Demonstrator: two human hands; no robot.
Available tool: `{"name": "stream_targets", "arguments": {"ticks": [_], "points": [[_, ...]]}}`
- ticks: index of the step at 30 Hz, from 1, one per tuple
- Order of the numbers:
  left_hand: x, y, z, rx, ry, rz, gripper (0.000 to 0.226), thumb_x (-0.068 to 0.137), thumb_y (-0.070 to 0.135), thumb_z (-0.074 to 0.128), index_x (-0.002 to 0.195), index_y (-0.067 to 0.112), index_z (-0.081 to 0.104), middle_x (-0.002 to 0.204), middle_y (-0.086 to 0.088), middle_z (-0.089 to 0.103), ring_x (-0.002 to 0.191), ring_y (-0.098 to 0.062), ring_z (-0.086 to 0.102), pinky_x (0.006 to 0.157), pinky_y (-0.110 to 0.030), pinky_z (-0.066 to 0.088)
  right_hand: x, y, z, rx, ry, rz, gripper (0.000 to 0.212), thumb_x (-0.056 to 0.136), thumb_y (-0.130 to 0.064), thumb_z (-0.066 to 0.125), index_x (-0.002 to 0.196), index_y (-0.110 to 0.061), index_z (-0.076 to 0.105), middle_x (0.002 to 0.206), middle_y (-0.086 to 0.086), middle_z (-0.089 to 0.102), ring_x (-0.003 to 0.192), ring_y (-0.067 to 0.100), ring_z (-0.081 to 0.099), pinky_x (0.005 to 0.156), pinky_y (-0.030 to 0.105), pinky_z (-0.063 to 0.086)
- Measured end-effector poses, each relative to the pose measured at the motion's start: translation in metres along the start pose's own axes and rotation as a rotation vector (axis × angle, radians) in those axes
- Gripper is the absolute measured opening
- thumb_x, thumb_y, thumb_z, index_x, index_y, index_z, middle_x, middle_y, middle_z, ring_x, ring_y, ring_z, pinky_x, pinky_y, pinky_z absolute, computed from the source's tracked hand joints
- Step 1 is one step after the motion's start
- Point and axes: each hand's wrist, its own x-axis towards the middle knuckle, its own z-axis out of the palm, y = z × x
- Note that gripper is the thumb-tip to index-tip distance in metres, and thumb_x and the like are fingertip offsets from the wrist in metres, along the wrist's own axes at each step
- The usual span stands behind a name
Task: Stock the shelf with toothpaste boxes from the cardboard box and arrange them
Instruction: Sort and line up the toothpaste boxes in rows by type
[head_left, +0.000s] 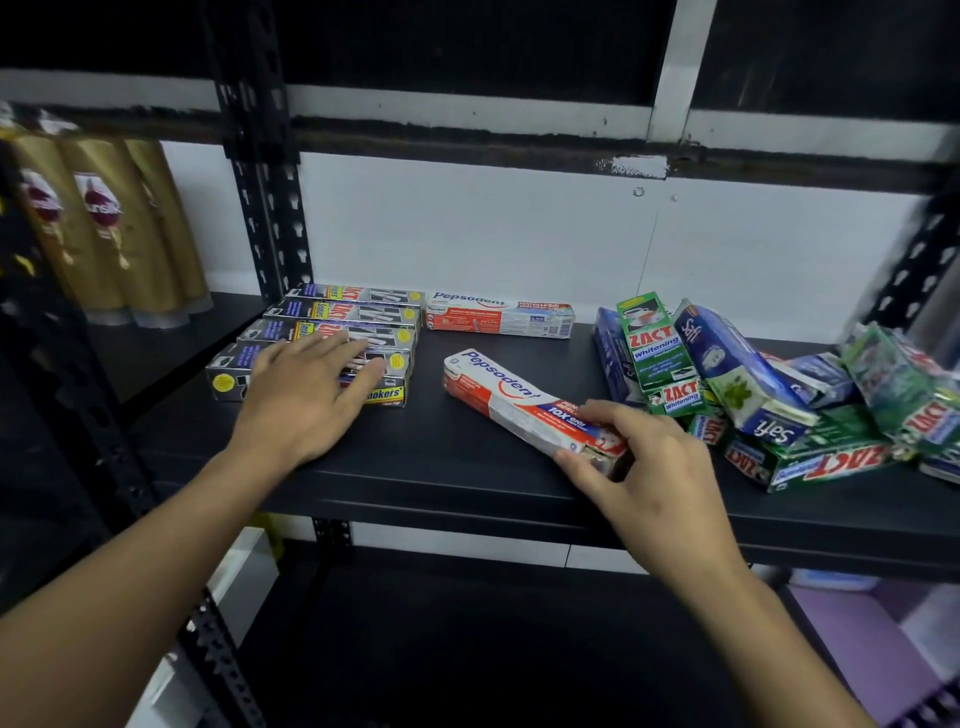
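A person's two bare arms reach onto a black metal shelf (467, 467) that is partly stocked with toothpaste. The left hand (306, 395), at about 9 o'clock from the middle of the shelf, lies flat with its fingers straight and spread, resting on the nearest of four black Zact Smokers boxes (332, 317), which sit side by side in a row running back toward the white wall (467, 223).

The right hand (639, 467), at about 5 o'clock, pinches the near end of a red-and-white Pepsodent box (514, 400) between its thumb and curled fingers. That box lies on a slant at the centre of the shelf, its far end pointing toward 10 o'clock. Whether it rests fully on the shelf or is slightly raised cannot be told.

A second Pepsodent box (498, 317) lies crosswise at 12 o'clock, near the wall and just beside the back end of the black row.

At 3 o'clock, a loose heap of green Zact Whitening and blue Safi boxes (753, 384) leans and overlaps at odd angles, with the right hand close to its near edge.

At 10 o'clock, beyond a perforated black upright (265, 182), gold Sunsilk packs (104, 223) stand in the neighbouring bay.
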Motion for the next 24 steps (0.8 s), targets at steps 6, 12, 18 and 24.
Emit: {"name": "stream_targets", "arguments": {"ticks": [6,12,18,24], "points": [[-0.001,0.001,0.000,-0.002,-0.005,-0.010,0.078,0.088,0.074,0.010,0.145,0.034,0.046,0.154,0.006,0.040,0.145,-0.017,0.029,0.117,-0.043,0.015,0.008,-0.001,0.009,-0.148,0.009,-0.057,0.042,0.087,-0.032,0.071,0.127,-0.022,0.063,0.132,-0.006,0.062,0.122,0.016,0.054,0.103,0.031,0.042],[-0.001,0.001,0.000,0.003,-0.004,-0.017,0.078,0.087,0.074,0.010,0.145,0.034,0.046,0.154,0.006,0.040,0.145,-0.017,0.029,0.117,-0.042,0.015,0.029,-0.015,0.020,-0.372,-0.060,-0.210,0.038,0.085,-0.034,0.072,0.120,-0.022,0.067,0.112,-0.001,0.070,0.091,0.030,0.066,0.077,0.041,0.054],[0.000,0.001,0.000,0.000,-0.012,-0.016,0.079,0.087,0.075,0.009,0.145,0.035,0.044,0.155,0.006,0.038,0.145,-0.016,0.028,0.118,-0.043,0.013,0.065,-0.024,0.038,-0.436,-0.118,-0.187,0.030,0.091,-0.017,0.060,0.121,-0.019,0.058,0.110,0.002,0.066,0.101,0.029,0.060,0.083,0.037,0.047],[0.001,-0.001,0.002,0.008,-0.005,-0.009,0.080,0.087,0.074,0.007,0.146,0.035,0.043,0.156,0.007,0.037,0.146,-0.015,0.027,0.118,-0.041,0.012,0.102,-0.026,0.061,-0.521,-0.131,-0.115,0.038,0.086,0.001,0.051,0.120,-0.014,0.053,0.110,0.009,0.065,0.106,0.034,0.058,0.093,0.047,0.044]]}}
